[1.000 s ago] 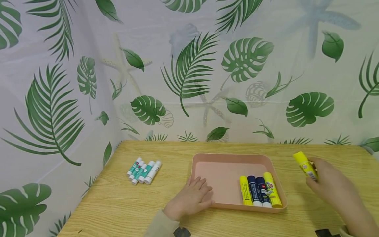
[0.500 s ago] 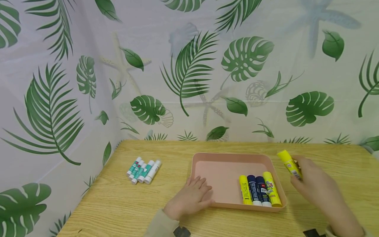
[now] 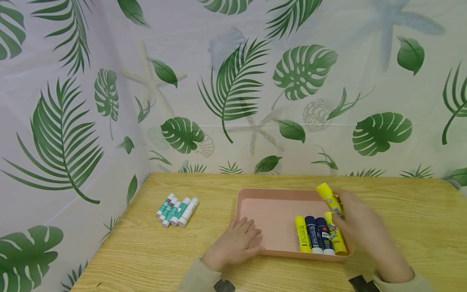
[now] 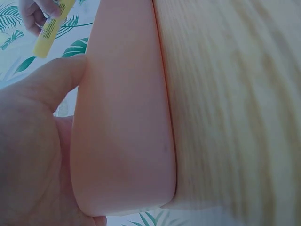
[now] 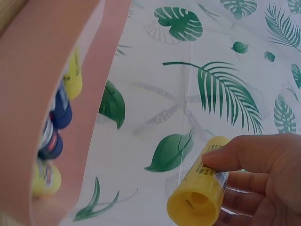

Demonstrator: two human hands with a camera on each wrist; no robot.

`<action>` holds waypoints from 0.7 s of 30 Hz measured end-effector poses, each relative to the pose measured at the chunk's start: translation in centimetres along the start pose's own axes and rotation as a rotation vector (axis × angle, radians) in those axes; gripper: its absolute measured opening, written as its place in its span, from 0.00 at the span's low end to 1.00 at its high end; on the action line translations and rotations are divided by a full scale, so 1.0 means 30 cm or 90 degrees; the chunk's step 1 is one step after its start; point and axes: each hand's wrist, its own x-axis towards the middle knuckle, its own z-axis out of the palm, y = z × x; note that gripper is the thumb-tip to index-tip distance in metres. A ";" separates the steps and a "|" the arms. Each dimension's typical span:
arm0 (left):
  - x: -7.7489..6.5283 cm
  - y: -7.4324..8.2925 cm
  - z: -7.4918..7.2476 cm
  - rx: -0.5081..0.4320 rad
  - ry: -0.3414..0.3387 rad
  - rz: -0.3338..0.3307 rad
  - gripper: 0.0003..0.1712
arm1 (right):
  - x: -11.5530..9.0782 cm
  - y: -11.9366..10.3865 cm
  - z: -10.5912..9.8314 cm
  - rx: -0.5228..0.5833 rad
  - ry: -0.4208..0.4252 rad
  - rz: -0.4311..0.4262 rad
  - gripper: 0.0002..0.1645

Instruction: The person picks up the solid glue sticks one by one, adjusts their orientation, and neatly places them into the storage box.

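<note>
My right hand [image 3: 361,223] pinches a yellow glue stick [image 3: 330,200] between thumb and fingers, tilted, above the right side of a pink tray [image 3: 270,211]. The right wrist view shows the hollow end of this glue stick [image 5: 194,207] facing the camera. Inside the tray, a slim yellow glue stick [image 3: 302,234], two navy ones [image 3: 318,235] with white ends and a thicker yellow one [image 3: 336,237] lie side by side at the right. My left hand [image 3: 233,245] rests on the tray's front left corner with fingers spread; its thumb [image 4: 66,75] touches the rim.
Several white-and-green glue sticks [image 3: 176,210] lie in a group on the wooden table [image 3: 153,251], left of the tray. A leaf-printed cloth [image 3: 255,101] stands behind the table and along its left side.
My right hand has moved left with the yellow glue stick, from beside the tray to above its right side. My left hand and the tray have stayed in place.
</note>
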 end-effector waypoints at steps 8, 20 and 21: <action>0.004 -0.001 0.004 0.010 0.003 0.000 0.30 | 0.028 -0.083 0.043 0.024 0.011 -0.033 0.33; 0.006 0.002 0.002 0.010 -0.001 -0.004 0.30 | 0.054 -0.147 0.082 0.066 0.030 -0.080 0.29; 0.006 0.002 0.001 0.010 -0.002 -0.005 0.30 | 0.054 -0.145 0.088 0.063 0.036 -0.086 0.29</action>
